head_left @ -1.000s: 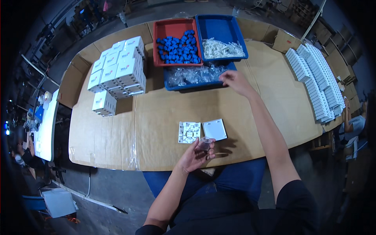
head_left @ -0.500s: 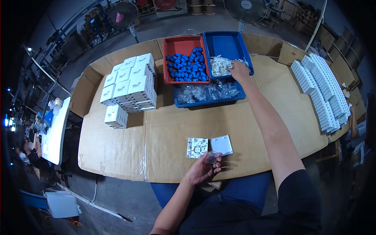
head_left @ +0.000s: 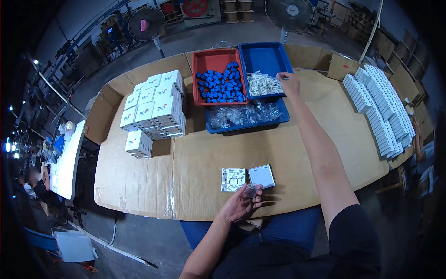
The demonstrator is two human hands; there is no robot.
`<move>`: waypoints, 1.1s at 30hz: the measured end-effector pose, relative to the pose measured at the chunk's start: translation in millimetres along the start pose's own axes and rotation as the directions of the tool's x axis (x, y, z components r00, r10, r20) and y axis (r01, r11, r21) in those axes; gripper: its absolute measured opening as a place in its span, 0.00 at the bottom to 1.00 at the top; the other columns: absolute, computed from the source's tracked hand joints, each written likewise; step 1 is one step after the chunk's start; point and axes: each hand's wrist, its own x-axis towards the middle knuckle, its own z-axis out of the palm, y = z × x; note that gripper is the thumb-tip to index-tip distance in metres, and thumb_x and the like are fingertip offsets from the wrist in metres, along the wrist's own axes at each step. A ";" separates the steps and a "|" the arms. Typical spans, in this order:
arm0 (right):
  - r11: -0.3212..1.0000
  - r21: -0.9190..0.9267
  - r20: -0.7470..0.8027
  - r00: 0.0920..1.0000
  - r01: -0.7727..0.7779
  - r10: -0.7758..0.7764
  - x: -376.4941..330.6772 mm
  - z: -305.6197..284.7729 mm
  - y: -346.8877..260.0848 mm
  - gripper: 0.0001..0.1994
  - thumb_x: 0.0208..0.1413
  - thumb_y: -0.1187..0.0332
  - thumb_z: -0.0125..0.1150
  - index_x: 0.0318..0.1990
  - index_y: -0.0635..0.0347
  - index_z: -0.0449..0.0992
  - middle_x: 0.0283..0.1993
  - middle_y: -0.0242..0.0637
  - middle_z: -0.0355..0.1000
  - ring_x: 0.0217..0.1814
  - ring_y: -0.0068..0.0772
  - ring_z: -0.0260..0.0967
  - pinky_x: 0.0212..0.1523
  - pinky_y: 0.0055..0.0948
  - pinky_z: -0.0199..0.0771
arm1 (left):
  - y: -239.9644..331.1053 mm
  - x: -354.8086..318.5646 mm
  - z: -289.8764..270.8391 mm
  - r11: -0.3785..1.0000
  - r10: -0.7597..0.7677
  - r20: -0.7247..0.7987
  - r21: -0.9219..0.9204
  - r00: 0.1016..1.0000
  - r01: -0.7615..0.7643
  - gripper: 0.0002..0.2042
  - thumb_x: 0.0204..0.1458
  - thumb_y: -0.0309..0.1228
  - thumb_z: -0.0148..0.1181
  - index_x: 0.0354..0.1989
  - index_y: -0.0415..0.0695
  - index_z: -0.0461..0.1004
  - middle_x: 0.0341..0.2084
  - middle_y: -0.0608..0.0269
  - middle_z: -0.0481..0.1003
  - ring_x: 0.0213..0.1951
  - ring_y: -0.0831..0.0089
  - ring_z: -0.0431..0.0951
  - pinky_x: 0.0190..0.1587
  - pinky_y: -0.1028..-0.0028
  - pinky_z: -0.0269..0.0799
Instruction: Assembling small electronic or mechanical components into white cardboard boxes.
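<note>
My left hand holds a small clear plastic piece at the near table edge, just below a white square base plate and a white square cover lying side by side on the cardboard. My right hand reaches far across the table to the right edge of the blue tray and pinches a small pale part at the heap of white parts in it. A red tray of blue parts sits to the left of it.
A lower blue tray holds clear bagged pieces. Stacked white boxes stand at the left, one box apart. Rows of white plates line the right side. Fans and shelves stand beyond the table; a person sits far left.
My right hand has moved from the lower tray of clear pieces up to the far blue tray of white parts. The left hand stays by the near edge with the clear piece.
</note>
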 end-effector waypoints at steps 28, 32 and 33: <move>0.682 0.464 0.799 0.600 -0.566 -0.046 -292.1 -146.7 -127.6 0.06 0.62 0.75 0.67 0.45 0.64 0.82 0.36 0.28 0.78 0.35 0.11 0.70 0.32 0.16 0.68 | -4.1 -12.5 -11.9 0.975 0.170 -0.191 0.176 0.967 -0.137 0.30 0.71 0.52 0.45 0.66 0.35 0.68 0.49 0.56 0.79 0.47 0.66 0.78 0.55 0.63 0.76; 0.742 0.404 0.842 0.535 -0.535 -0.073 -299.6 -161.9 -143.6 0.06 0.60 0.74 0.68 0.43 0.65 0.83 0.34 0.27 0.79 0.33 0.13 0.70 0.35 0.19 0.70 | -10.0 -12.3 -15.2 0.977 0.182 -0.100 0.129 0.978 -0.169 0.24 0.69 0.48 0.52 0.61 0.40 0.70 0.50 0.57 0.78 0.46 0.70 0.78 0.52 0.66 0.76; 0.819 0.358 0.854 0.513 -0.448 -0.093 -295.2 -168.4 -149.5 0.06 0.59 0.74 0.69 0.43 0.63 0.83 0.34 0.29 0.79 0.32 0.15 0.70 0.35 0.21 0.70 | -11.5 -11.1 -13.2 0.978 0.176 -0.097 0.128 0.980 -0.164 0.24 0.69 0.48 0.52 0.61 0.40 0.70 0.50 0.57 0.78 0.46 0.70 0.78 0.52 0.66 0.76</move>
